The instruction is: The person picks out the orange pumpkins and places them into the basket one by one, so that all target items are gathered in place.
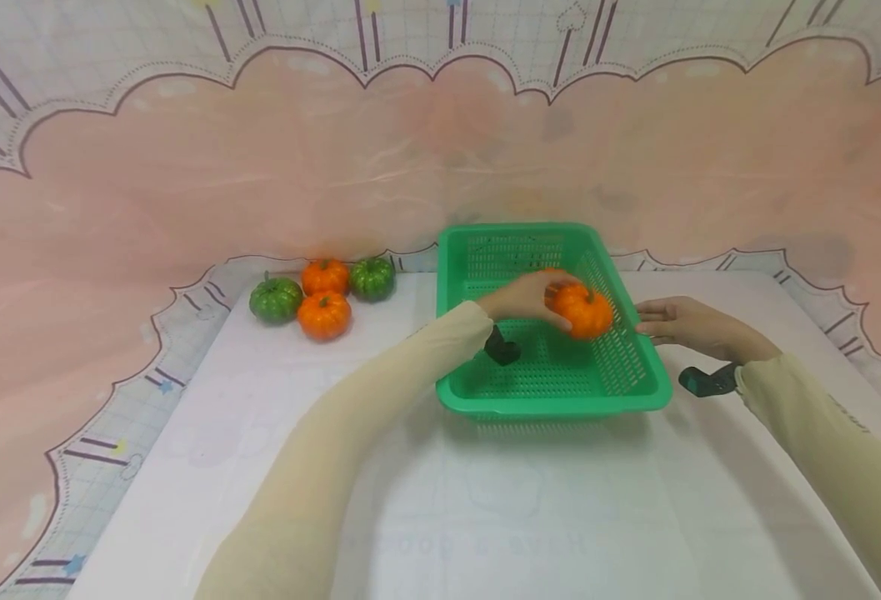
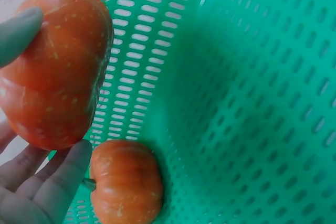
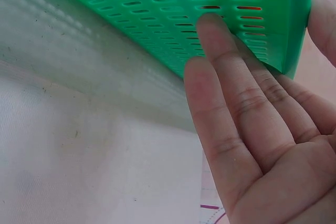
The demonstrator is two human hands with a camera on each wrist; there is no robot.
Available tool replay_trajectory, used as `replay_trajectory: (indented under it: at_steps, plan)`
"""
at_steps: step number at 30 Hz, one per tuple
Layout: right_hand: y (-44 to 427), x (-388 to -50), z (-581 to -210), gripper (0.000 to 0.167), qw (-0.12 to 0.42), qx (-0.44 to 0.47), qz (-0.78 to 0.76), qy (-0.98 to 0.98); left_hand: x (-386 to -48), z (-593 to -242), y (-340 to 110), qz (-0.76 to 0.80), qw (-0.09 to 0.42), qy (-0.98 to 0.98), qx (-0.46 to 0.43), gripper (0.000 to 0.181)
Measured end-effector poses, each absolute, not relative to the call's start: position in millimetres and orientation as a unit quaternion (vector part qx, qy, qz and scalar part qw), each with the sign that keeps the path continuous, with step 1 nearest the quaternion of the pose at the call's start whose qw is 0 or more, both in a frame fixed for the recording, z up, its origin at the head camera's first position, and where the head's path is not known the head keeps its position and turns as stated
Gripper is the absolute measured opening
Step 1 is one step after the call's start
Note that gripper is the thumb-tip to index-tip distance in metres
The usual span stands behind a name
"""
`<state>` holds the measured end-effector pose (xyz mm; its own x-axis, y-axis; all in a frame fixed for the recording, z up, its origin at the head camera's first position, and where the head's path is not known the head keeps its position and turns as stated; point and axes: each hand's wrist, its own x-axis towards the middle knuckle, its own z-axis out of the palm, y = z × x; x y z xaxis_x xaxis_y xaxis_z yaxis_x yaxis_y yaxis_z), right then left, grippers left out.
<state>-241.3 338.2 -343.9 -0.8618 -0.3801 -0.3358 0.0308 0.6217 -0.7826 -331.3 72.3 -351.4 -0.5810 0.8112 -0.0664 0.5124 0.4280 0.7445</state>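
Note:
My left hand point(image 1: 523, 298) is inside the green plastic basket point(image 1: 553, 406), gripping an orange pumpkin point(image 1: 588, 313) near the right wall. In the left wrist view, the thumb lies on one side of this pumpkin and the fingers on the other. A second orange pumpkin point(image 2: 128, 182) with a short stem sits lower in the basket; the left hand mostly hides it in the head view. Outside the basket's right side is my right hand point(image 1: 691, 325). Its fingers point(image 3: 247, 103) extend nearly straight against the slotted wall, with the thumb by the rim.
On the table's far left stand two green pumpkins point(image 1: 276, 300) point(image 1: 372, 279) and two orange pumpkins point(image 1: 325, 277) point(image 1: 324, 316), close together. A white cover lies over the table point(image 1: 440, 500). Behind it hangs a pink patterned cloth point(image 1: 335, 167).

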Motion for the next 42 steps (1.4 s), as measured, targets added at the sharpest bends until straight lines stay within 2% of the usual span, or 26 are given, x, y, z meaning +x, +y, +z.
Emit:
replay_trajectory:
  at_steps: [13,23,42]
  plan:
    - [336.1,-242.2,-343.4,0.065,0.240,-0.090,-0.428,0.867,-325.7,-359.1,74.3,0.281,0.231,0.812,0.456,0.074]
    - [337.8,-242.1,-343.6,0.065,0.238,-0.087,-0.427,0.868,-321.4,-361.4,75.8,0.271,0.293,0.783,0.477,0.075]
    - [339.7,-242.5,-345.9,0.065,0.238,-0.089,-0.434,0.864,-314.8,-366.5,78.8,0.242,0.336,0.757,0.505,0.073]
